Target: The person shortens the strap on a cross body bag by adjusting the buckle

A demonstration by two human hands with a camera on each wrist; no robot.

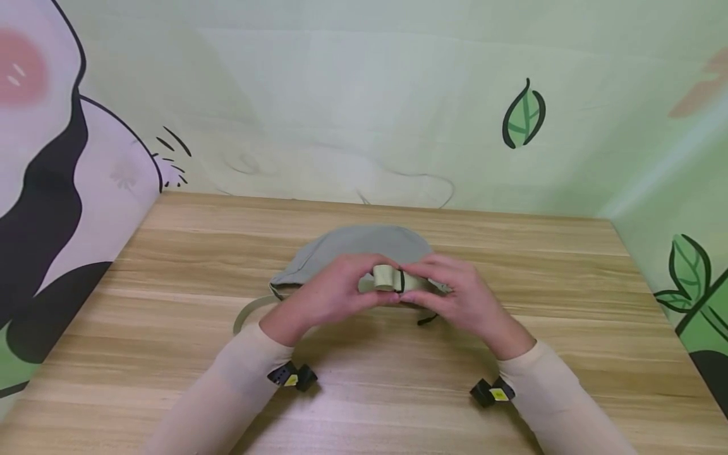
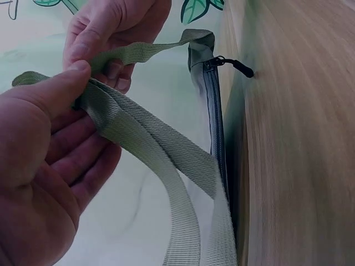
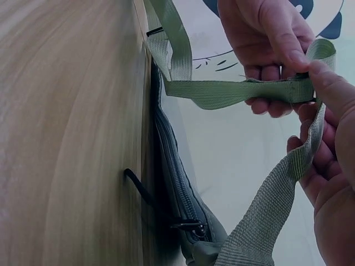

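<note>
A grey zippered bag (image 1: 364,245) lies on the table behind the hands, with a pale green webbing strap (image 1: 383,277) running from it. My left hand (image 1: 340,284) pinches the strap between thumb and fingers, beside a small loop in it. From the other side my right hand (image 1: 462,292) pinches the same strap. Between the fingertips of both hands a thin black strap slider (image 1: 402,280) crosses the webbing. The right wrist view shows the webbing (image 3: 222,94) doubled near the thumbs, and the bag's closed zipper (image 3: 180,180) below.
The bag rests on a wooden table (image 1: 375,392). A black zipper pull (image 1: 428,320) hangs from the bag's right end. Part of the strap curves out past the bag's left end. A pale green wall (image 1: 352,114) with printed leaves stands behind the table.
</note>
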